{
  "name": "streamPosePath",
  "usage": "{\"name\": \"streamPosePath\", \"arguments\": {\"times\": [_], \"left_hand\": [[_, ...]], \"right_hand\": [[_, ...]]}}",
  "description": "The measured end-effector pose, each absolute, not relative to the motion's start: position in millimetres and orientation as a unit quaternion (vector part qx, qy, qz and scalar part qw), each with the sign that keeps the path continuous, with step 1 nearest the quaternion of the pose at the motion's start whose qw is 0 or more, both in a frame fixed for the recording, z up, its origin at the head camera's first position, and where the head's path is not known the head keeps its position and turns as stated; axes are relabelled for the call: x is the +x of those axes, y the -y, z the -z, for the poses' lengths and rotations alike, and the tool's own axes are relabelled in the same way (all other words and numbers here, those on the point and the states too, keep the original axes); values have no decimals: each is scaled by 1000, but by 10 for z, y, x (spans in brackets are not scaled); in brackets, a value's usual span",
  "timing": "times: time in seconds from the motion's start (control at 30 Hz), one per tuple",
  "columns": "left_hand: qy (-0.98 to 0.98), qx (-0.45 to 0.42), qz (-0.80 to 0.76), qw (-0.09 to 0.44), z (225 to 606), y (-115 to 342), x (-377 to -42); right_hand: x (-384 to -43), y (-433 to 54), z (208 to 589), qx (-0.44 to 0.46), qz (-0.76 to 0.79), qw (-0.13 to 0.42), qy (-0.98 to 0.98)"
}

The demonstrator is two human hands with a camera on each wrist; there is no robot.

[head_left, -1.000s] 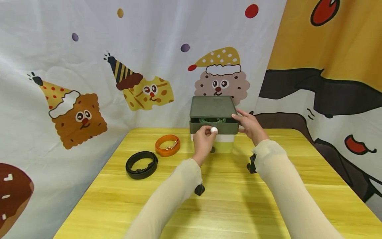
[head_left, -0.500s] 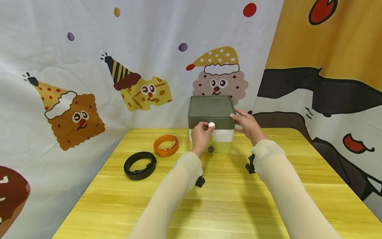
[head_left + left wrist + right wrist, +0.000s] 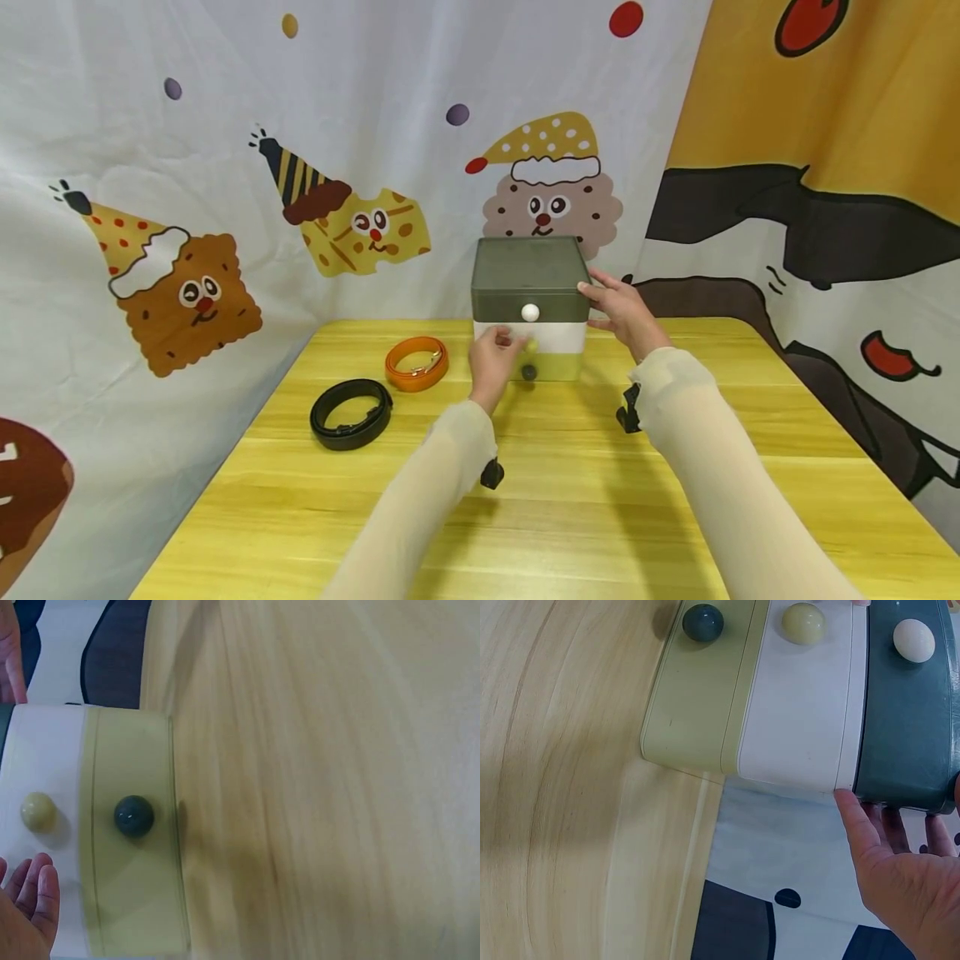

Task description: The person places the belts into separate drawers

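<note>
A small chest of drawers (image 3: 532, 262) stands at the back of the table. Its dark green top drawer (image 3: 900, 727) is pushed in and has a white knob (image 3: 530, 312). Below come a white drawer (image 3: 799, 720) with a yellow knob (image 3: 37, 812) and a yellow-green drawer (image 3: 135, 892) with a dark green knob (image 3: 133, 816). My left hand (image 3: 493, 362) hovers before the white drawer, fingers loosely bent, apart from the yellow knob and holding nothing. Against the chest's right side rests my right hand (image 3: 628, 315), fingers extended along the upper part.
Left of the chest lie a coiled orange belt (image 3: 412, 384) and, nearer, a coiled black belt (image 3: 352, 439). A printed curtain (image 3: 420, 83) hangs right behind the wooden table (image 3: 570, 500).
The top drawer, with a green coil showing inside, has been pushed in. My left hand has let go of the white knob and moved down and left. The right hand stays at the chest's side.
</note>
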State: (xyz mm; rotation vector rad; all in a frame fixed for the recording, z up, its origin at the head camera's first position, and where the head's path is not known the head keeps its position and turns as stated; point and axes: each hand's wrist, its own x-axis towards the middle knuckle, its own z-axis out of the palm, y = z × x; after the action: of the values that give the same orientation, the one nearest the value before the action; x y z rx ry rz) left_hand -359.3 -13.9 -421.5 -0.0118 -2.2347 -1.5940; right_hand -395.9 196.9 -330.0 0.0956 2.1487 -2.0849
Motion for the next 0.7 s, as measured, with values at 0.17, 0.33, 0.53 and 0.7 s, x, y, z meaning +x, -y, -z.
{"name": "streamPosePath", "arguments": {"times": [0.17,0.33,0.53,0.7], "left_hand": [[795,2,577,185,4296,91,-3588],[794,-1,578,189,4368,23,-3613],[793,0,578,193,4394,-42,-3639],[798,10,570,195,4392,-80,-3664]], "right_hand": [[-3964,-1962,3301,32,694,72,-716],[-3962,-1949,3295,36,695,70,-715],[-3975,-1957,3302,38,695,71,-714],[-3978,-1969,3311,36,693,70,-717]]}}
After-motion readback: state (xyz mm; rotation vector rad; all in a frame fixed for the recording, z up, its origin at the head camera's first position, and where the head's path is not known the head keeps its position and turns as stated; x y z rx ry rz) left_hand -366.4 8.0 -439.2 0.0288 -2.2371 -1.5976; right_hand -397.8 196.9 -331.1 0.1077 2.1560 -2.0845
